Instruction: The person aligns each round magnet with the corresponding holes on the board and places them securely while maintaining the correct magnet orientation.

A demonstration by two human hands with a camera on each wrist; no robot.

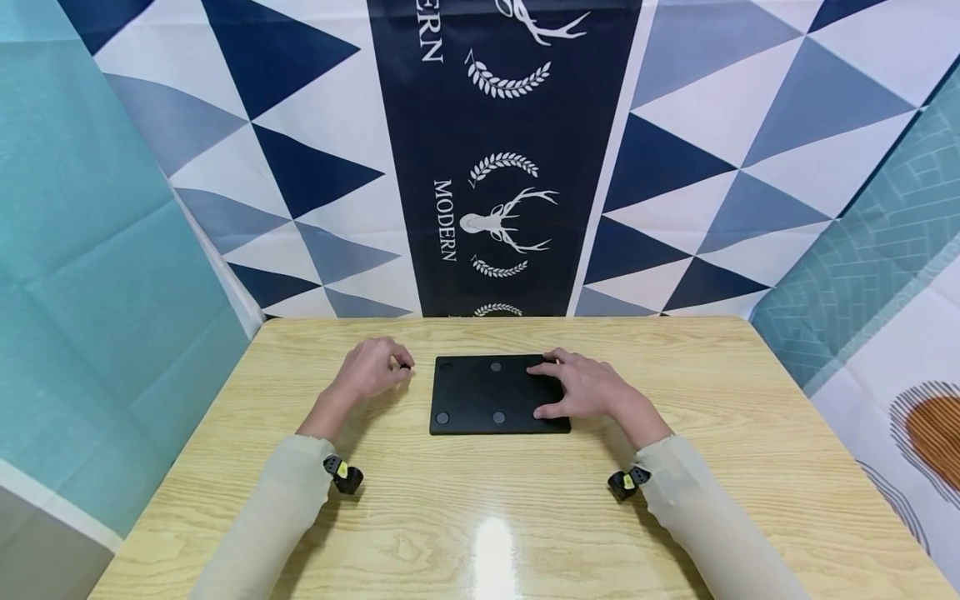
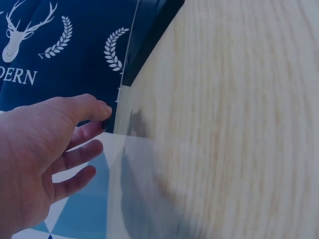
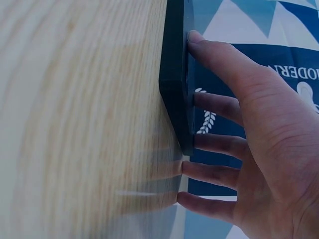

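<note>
A flat black rectangular board (image 1: 472, 392) lies on the wooden table, with several round grey pads (image 1: 498, 417) on its upper face. At its top left corner is a dark round mark (image 1: 446, 366) in place of a grey one. To the left of the board, my left hand (image 1: 369, 368) pinches a small black piece (image 1: 406, 367) between thumb and index finger; most of it is hidden by the fingertips. My right hand (image 1: 588, 385) spreads its fingers over the board's right end, thumb (image 3: 195, 37) and fingertips resting on it.
The light wooden table (image 1: 420, 500) reaches a patterned cloth backdrop (image 1: 495, 167) just behind the board. Teal cloth (image 1: 97, 250) hangs at the left side. Small black devices (image 1: 343, 473) are strapped at both wrists.
</note>
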